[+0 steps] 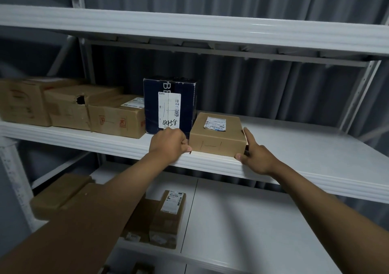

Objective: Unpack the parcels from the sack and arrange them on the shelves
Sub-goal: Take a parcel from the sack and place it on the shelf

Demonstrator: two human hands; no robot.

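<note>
A small brown parcel (217, 136) sits at the front edge of the middle shelf (294, 160), label up, just right of a tall dark box (170, 105). The left hand (168, 142) is at the parcel's left front corner, fingers curled, thumb against the box face; whether it truly grips is unclear. The right hand (255, 157) lies open, fingers straight along the parcel's right side, thumb at its lower front corner. Three brown cartons (69, 107) line the shelf's left end. More parcels (168, 217) stand on the lower shelf (242, 221).
</note>
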